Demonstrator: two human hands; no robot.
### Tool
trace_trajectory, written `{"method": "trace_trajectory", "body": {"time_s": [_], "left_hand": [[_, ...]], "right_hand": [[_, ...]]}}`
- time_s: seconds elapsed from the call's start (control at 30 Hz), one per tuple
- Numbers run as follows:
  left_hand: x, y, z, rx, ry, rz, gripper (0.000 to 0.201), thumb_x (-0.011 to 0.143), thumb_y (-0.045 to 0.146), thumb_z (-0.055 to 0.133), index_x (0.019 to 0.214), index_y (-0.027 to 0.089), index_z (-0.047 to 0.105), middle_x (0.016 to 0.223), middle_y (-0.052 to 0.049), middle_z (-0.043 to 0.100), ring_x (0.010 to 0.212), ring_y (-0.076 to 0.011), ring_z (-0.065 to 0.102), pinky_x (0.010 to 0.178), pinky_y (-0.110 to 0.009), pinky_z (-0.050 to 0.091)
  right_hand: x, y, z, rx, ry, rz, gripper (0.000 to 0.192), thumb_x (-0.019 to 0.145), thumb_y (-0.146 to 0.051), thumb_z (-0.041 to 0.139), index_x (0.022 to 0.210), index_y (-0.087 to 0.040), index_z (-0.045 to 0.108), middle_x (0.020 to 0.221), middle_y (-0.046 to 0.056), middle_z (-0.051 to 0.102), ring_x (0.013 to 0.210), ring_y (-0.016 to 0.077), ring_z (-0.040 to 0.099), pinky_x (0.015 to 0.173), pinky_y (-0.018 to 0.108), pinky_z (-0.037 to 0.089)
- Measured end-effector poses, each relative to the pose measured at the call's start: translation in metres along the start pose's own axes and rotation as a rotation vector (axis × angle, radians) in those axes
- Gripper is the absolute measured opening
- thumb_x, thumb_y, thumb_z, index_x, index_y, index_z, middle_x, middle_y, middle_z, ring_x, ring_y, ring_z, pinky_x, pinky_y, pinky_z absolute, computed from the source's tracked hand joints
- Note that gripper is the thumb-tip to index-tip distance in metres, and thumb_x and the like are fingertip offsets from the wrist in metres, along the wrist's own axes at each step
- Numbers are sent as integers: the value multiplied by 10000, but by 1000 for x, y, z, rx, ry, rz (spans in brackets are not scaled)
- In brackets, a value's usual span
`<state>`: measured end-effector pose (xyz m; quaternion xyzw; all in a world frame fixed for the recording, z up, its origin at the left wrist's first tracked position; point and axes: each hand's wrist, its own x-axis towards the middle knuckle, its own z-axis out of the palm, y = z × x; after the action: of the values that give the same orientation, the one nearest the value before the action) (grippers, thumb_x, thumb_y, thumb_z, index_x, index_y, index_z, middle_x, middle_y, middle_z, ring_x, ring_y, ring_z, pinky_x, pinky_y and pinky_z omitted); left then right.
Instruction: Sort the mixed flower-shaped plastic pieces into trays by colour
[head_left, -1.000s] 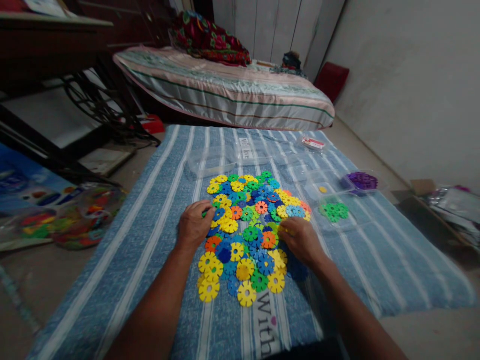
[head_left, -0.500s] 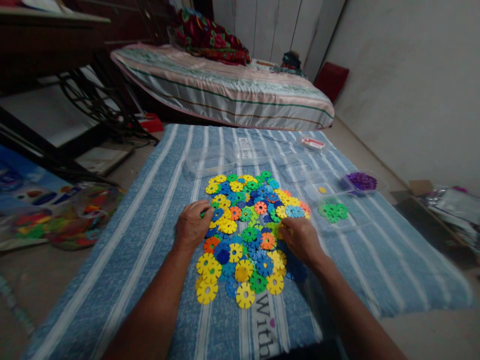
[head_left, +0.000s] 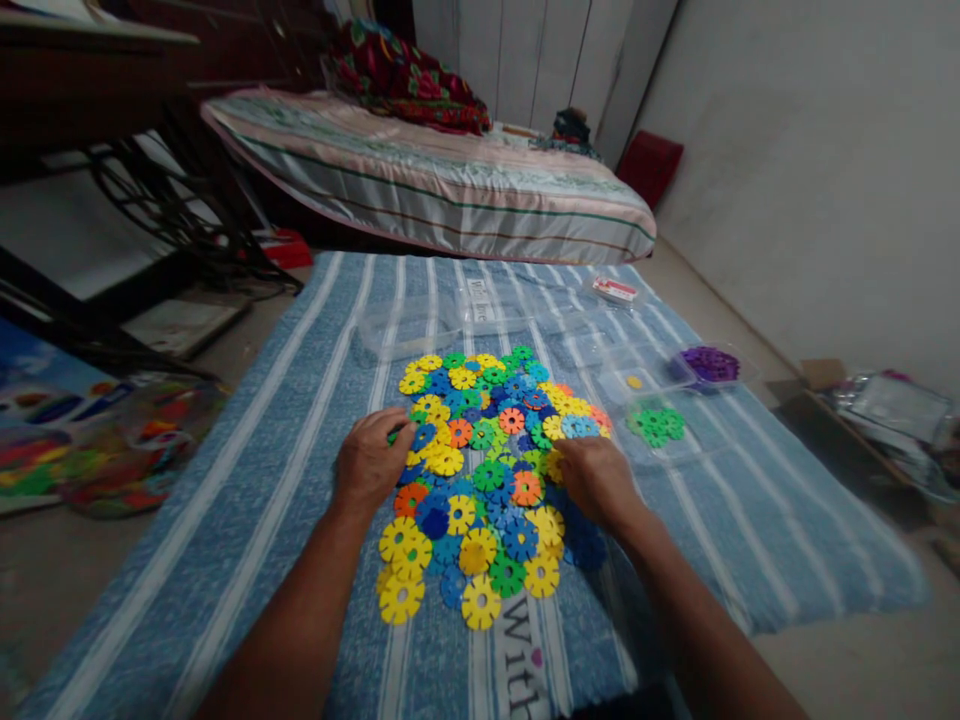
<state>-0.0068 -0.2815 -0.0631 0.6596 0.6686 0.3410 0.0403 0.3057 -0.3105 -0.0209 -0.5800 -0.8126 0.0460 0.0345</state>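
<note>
A pile of flower-shaped plastic discs (head_left: 480, 480) in yellow, blue, green and orange is spread over the striped cloth. At its left edge is my left hand (head_left: 371, 455), fingers curled, with a bit of green disc (head_left: 395, 433) showing between thumb and fingers. My right hand (head_left: 598, 475) is closed at the right edge of the pile, beside yellow discs (head_left: 553, 467). Its fingertips are turned away, so what they hold, if anything, is hidden.
Green discs (head_left: 657, 425) lie in a clear tray on the right. Beyond it are a container of purple discs (head_left: 706, 366) and a single yellow disc (head_left: 634, 382). A clear container (head_left: 409, 330) stands behind the pile. A bed (head_left: 450, 190) is past the table.
The whole view has shifted slightly, with the scene sliding left. Both hands keep nearly the same places at the pile's edges, and the left still has the green disc.
</note>
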Motion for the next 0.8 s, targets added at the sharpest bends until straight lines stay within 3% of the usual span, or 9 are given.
{"method": "trace_trajectory", "body": {"time_s": [0.4, 0.8], "left_hand": [[1, -1, -1, 3, 7, 5, 279, 807, 413, 481, 805, 234, 695, 1040, -62, 737, 1023, -245, 661, 962, -379, 503], [1, 2, -2, 11, -20, -8, 284, 817, 414, 480, 817, 226, 692, 1067, -66, 728, 1037, -247, 655, 980, -384, 492]], "right_hand": [[-1, 8, 14, 243, 127, 89, 331, 801, -99, 529, 1048, -219, 714, 1008, 63, 727, 928, 227, 663, 795, 285, 478], [-2, 15, 13, 617, 308, 163, 217, 783, -229, 540, 918, -206, 708, 772, 15, 706, 677, 180, 641, 679, 279, 482]]}}
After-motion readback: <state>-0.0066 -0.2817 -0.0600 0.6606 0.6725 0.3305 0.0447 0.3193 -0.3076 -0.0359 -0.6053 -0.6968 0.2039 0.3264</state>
